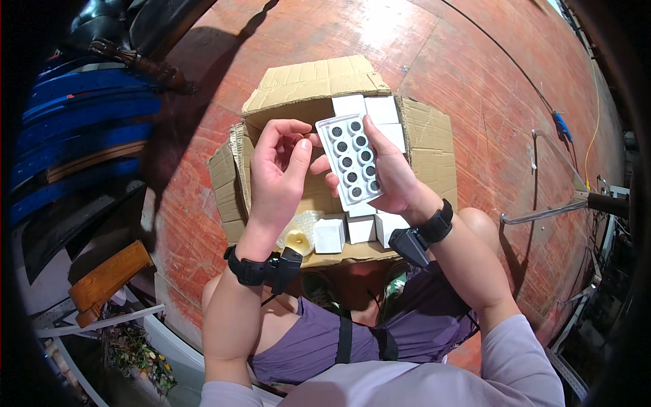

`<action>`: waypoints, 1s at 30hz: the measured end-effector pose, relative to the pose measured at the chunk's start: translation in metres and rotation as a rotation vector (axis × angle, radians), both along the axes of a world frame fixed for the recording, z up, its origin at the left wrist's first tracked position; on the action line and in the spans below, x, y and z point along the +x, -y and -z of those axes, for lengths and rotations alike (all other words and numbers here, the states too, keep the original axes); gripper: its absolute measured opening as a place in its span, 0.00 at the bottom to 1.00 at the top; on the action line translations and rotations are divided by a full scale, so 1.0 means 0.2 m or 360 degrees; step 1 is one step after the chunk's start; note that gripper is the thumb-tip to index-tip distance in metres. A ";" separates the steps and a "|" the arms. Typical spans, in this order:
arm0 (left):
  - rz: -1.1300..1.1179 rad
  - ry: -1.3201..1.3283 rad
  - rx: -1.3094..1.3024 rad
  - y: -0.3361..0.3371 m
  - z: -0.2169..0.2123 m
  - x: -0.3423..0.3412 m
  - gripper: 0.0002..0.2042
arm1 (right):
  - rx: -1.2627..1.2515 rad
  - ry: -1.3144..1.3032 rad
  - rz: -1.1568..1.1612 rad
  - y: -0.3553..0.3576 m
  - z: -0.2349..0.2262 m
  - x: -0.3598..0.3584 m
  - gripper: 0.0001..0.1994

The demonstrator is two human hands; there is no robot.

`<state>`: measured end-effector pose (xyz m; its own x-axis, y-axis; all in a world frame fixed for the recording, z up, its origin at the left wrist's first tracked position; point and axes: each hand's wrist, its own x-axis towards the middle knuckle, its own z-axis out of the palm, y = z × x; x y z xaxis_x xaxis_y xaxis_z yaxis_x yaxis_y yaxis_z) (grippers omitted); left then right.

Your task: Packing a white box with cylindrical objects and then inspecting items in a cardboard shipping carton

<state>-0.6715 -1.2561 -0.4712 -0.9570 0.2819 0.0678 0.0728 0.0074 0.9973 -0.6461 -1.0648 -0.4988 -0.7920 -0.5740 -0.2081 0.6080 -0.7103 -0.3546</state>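
Observation:
My right hand (pixel 397 173) grips a white tray (pixel 358 193) by its right side, the thumb along the top right edge and fingertips showing past the left edge. Two columns of round black-topped pieces (pixel 347 162) sit in the tray. Close to the tray's left edge is my left hand (pixel 279 169), its fingers curled in toward the thumb; whatever they may hold is hidden. Both hands are above an open cardboard box (pixel 325 78). White small boxes (pixel 329 235) stand along its near side and at its far right corner (pixel 349 104).
Bubble wrap with a yellowish round piece (pixel 297 240) lies in the box's near left corner. Blue stacked panels (pixel 88 129) and a wooden piece (pixel 112 281) are at left. A metal stand (pixel 542 211) and a dark cable (pixel 502 64) are on the right.

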 end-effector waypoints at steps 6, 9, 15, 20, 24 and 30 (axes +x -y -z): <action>-0.0008 0.0011 0.0018 0.00 0.00 0.00 0.07 | 0.0032 0.0095 0.0033 0.01 0.00 0.00 0.41; -0.0015 -0.0010 -0.0006 0.00 0.00 0.00 0.07 | 0.0047 0.0084 0.0034 0.01 0.00 0.00 0.41; -0.0022 -0.0056 -0.0027 0.01 -0.01 0.00 0.07 | 0.0066 0.0070 0.0026 0.01 0.00 0.00 0.42; -0.0087 -0.0048 -0.0105 0.01 -0.01 -0.01 0.06 | 0.0047 0.0099 0.0013 0.00 -0.01 0.00 0.42; -0.0084 0.0007 -0.0152 0.01 -0.02 -0.01 0.06 | 0.0032 0.0095 -0.0010 0.01 -0.01 0.00 0.42; -0.0072 0.0094 -0.0082 0.00 0.01 -0.02 0.07 | 0.0049 0.0053 -0.0061 0.00 0.01 0.01 0.39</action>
<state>-0.6748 -1.2563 -0.4724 -0.9707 0.2403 -0.0029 0.0121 0.0609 0.9981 -0.6449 -1.0642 -0.5010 -0.7620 -0.5965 -0.2520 0.6462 -0.6754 -0.3553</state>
